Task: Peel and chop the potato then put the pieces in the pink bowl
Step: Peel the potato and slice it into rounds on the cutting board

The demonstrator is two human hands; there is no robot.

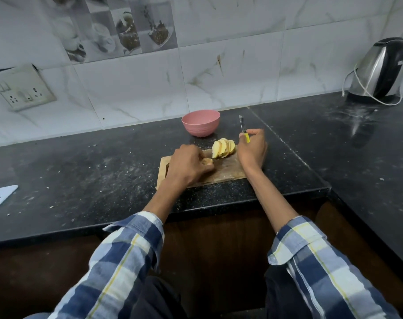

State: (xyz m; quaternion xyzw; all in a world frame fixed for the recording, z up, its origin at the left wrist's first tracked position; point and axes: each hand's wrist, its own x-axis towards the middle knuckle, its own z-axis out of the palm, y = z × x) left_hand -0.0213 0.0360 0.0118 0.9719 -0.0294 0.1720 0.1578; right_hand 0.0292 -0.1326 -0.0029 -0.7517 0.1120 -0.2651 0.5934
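Sliced potato on the board, knife lifted clear.

On the dark desk [80, 176], the left hand [187, 164] curls round a small potato end piece [207, 161] on the wooden cutting board [225, 170]. Just right of it, the potato slices [223, 148] lean together on the board, near the pink bowl [200, 123] behind. The right hand [252, 149] grips a yellow-handled knife [244, 130], blade pointing away.

The light is dim and even, with soft shadows. A pale sheen lies on the black counter [334, 139] below the shiny kettle [380, 70]. The wide lens bends the wall tiles [230, 72] and counter edges. Detail is slightly soft throughout.
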